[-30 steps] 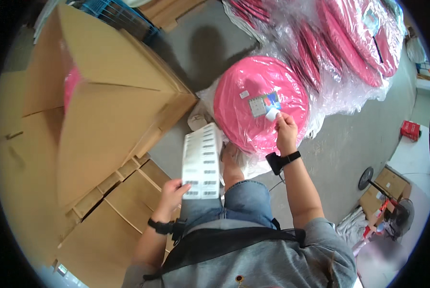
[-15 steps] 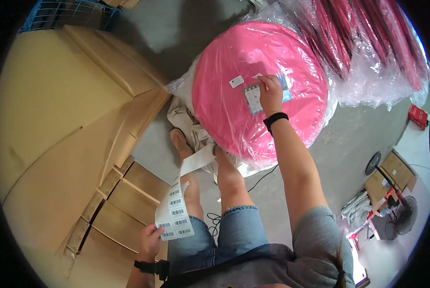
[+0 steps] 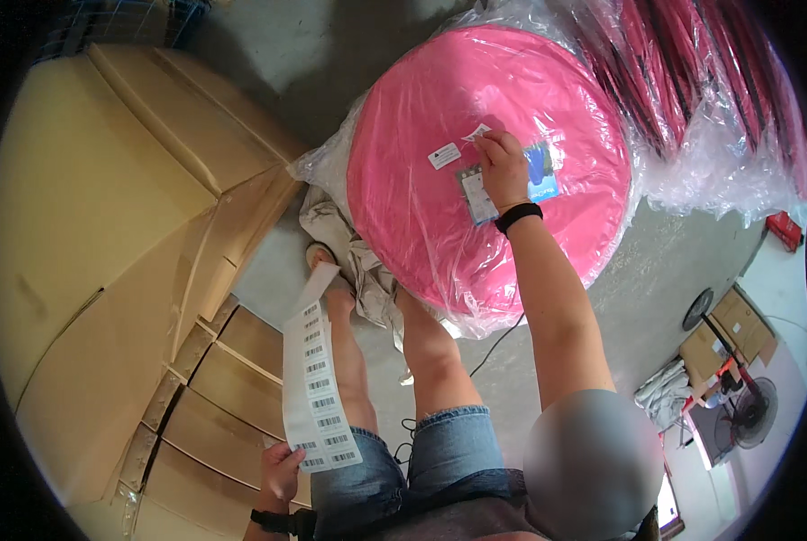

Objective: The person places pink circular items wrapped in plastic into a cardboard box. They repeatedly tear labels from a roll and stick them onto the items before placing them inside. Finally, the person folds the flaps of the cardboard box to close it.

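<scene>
A round pink item wrapped in clear plastic (image 3: 403, 212) lies in front of me, with a white label (image 3: 443, 156) and a printed card (image 3: 541, 176) on it. Over its middle, my right hand (image 3: 504, 167) pinches a small white sticker (image 3: 476, 132) at the fingertips, close to the plastic. Whether the sticker touches the plastic, I cannot tell. Beside my leg, my left hand (image 3: 281, 471) grips the lower corner of a long sheet of barcode stickers (image 3: 318, 383), which hangs with one column partly bare.
Large cardboard boxes (image 3: 106, 216) fill the left side. More plastic-wrapped pink items (image 3: 665, 81) stand at the far right. A standing fan (image 3: 751, 406), a carton (image 3: 737, 316) and a red box (image 3: 784, 232) are on the right. A black cable (image 3: 496, 345) runs along the floor.
My right hand has stayed over the pink item, its sticker now held flatter and more visible. The sticker sheet in my left hand has swung round to hang straighter. The view has shifted slightly.
</scene>
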A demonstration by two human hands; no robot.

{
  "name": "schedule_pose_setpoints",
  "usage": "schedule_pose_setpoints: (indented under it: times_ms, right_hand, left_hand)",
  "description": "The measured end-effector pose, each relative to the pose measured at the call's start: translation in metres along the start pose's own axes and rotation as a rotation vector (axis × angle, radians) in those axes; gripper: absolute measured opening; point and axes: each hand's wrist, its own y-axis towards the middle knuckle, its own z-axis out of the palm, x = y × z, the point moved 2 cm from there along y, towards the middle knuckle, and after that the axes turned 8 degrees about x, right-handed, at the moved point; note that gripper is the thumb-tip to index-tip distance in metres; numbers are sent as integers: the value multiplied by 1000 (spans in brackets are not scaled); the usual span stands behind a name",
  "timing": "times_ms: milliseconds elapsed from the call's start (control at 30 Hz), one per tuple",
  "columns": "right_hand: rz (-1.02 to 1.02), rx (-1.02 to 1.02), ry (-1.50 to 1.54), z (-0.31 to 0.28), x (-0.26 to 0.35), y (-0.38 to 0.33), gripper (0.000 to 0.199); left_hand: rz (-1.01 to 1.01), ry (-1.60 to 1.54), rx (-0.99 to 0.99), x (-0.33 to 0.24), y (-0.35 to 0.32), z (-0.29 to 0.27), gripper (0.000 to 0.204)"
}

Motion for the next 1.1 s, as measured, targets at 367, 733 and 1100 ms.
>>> schedule_pose_setpoints:
  times_ms: [367,733,1100]
  right_hand:
    - [-15,55,-108,18,-9,-12,11]
    - [93,345,-475,18,13,-14,58]
    - [266,438,-507,27,25,-27,77]
  left_hand:
    - [14,-9,24,3,3,0,21]
    - [19,25,-1,1,4,1,19]
    - [-28,142,-57,16,5,-28,20]
